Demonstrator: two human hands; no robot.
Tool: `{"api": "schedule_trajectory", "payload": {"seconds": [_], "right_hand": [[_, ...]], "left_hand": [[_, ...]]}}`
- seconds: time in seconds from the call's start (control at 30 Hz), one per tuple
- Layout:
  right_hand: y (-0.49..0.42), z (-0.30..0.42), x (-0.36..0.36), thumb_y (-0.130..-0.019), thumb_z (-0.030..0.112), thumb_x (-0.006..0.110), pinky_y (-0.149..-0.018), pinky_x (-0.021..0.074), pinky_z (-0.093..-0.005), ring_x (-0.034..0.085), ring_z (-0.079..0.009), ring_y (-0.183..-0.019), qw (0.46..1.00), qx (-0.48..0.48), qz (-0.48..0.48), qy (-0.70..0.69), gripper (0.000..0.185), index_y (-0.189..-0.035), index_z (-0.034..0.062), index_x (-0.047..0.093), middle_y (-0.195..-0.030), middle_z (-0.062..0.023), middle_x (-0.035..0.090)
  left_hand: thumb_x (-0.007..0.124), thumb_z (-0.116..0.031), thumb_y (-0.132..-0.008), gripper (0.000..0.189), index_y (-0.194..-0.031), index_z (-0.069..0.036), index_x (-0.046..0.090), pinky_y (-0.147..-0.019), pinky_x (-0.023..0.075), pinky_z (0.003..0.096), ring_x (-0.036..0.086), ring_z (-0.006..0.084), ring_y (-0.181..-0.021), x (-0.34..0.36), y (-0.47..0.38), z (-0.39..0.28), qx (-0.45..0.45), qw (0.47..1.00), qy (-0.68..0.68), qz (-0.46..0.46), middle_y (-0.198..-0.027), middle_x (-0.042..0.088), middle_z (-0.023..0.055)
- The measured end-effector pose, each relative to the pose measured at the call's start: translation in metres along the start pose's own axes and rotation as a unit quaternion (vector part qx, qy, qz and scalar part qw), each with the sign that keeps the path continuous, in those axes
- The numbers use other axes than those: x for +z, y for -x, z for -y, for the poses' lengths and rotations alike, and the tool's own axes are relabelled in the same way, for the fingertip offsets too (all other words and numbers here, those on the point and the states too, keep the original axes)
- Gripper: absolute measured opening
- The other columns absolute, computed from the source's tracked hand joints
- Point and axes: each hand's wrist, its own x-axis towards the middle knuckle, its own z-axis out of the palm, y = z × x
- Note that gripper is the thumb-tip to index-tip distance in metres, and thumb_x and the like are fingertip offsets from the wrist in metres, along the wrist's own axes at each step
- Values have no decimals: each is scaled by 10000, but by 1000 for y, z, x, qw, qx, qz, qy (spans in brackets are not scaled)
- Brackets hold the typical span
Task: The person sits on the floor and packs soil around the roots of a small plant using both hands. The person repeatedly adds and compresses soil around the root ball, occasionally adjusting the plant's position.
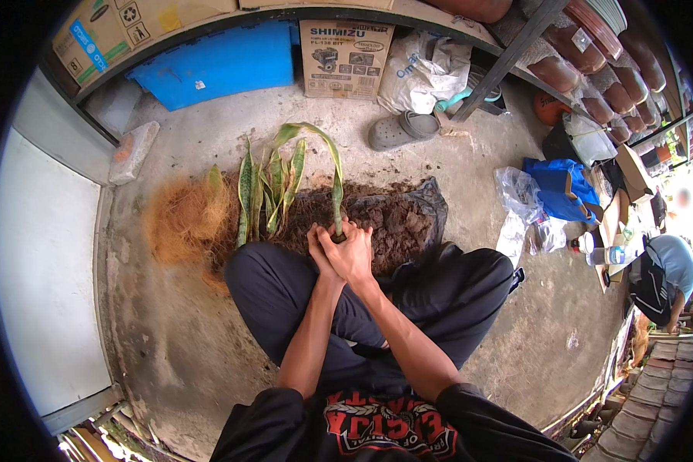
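Both my hands are cupped together around the base of a snake plant (337, 190), whose long leaf rises and bends over to the left. My left hand (323, 254) and my right hand (352, 251) overlap there, and the soil or roots between them are mostly hidden. Dark soil (401, 222) lies under and beyond the hands on a black plastic sheet (438, 202). To the left stand more variegated snake plant leaves (245, 193). A tangled heap of brown coconut fibre (187, 222) lies farther left on the concrete floor.
A grey clog (403, 131) lies beyond the soil. Behind it are a blue plastic bin (219, 63), a cardboard box (343, 60) and a white sack (421, 69) beneath a shelf. Bags and bottles, among them a blue bag (563, 187), are at the right. Another person (667, 271) bends down at far right.
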Motion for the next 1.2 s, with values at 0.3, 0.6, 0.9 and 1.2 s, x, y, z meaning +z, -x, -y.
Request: {"api": "schedule_trajectory", "payload": {"seconds": [0.3, 0.6, 0.9, 1.2], "right_hand": [[1, -4, 2, -765, 301, 666, -833, 476, -466, 641, -376, -723, 998, -11, -13, -64, 276, -757, 26, 669, -753, -173, 667], [7, -12, -17, -773, 305, 649, -829, 490, -463, 665, -359, -773, 995, -32, -72, -63, 274, -797, 33, 673, -781, -168, 682], [9, -22, -24, -827, 332, 637, -884, 472, -482, 670, -381, -805, 991, -78, -90, -60, 306, -818, 31, 692, -838, -202, 693], [6, -18, -33, -837, 289, 656, -806, 493, -447, 658, -372, -710, 981, -50, -9, -187, 290, -813, 2, 691, -749, -201, 684]], "left_hand": [[459, -492, -905, 554, -1223, -45, 537, -1078, 360, 511, 502, 367, -1197, 4, -6, -17, -32, 996, -75, 47, -1219, 559, 173], [660, -162, -871, 277, -1086, -7, 579, -929, 487, 470, 591, 320, -1014, 36, -8, 16, 305, 309, -899, -57, -1032, 607, 158], [571, -445, -860, 569, -1229, -14, 529, -1031, 398, 537, 517, 375, -1148, 33, -8, 17, 96, 828, -533, -149, -1193, 555, 212], [404, -696, -872, 829, -1313, -1, 508, -1098, 324, 585, 478, 441, -1222, 49, -10, 19, -74, 979, -162, -95, -1285, 526, 262]]}}
